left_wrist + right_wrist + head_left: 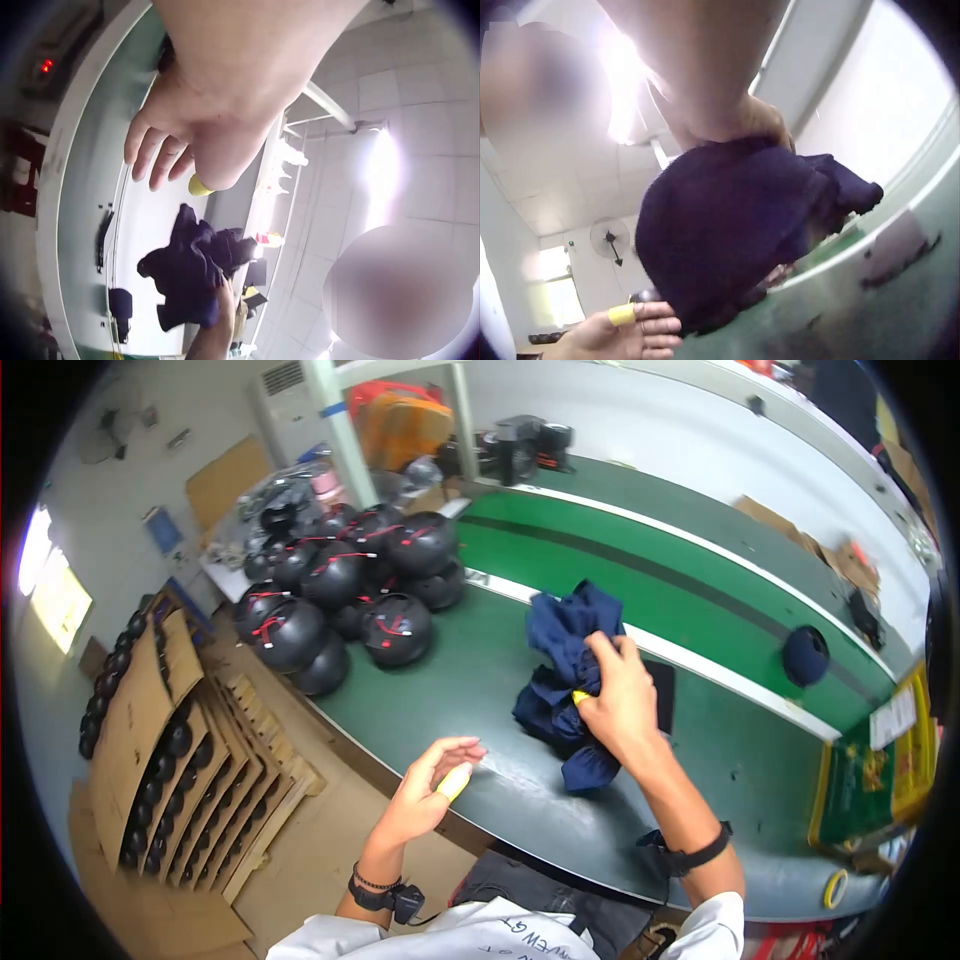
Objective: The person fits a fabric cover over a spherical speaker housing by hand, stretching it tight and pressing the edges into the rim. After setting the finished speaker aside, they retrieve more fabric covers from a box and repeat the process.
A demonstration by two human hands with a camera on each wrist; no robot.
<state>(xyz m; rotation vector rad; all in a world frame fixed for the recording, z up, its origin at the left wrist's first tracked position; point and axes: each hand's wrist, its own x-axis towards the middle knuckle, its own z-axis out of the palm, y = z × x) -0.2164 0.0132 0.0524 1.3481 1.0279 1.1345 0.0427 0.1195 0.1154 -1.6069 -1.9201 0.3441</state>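
Note:
My right hand grips a crumpled navy-blue cloth above the green table, its fingers curled into the folds. The cloth hangs in loose bunches and fills much of the right wrist view, where the right fingers are mostly hidden behind it. My left hand is held over the table's front edge, apart from the cloth, with relaxed fingers and nothing in them. Yellow wrapping shows on the thumbs of both hands. A dark flat piece lies on the table, partly hidden behind the right hand.
Black round shells with red leads are piled at the table's left. A dark blue round thing rests on the green strip at right. A yellow-and-green crate and a yellow tape roll stand nearby. Cardboard trays hold more shells.

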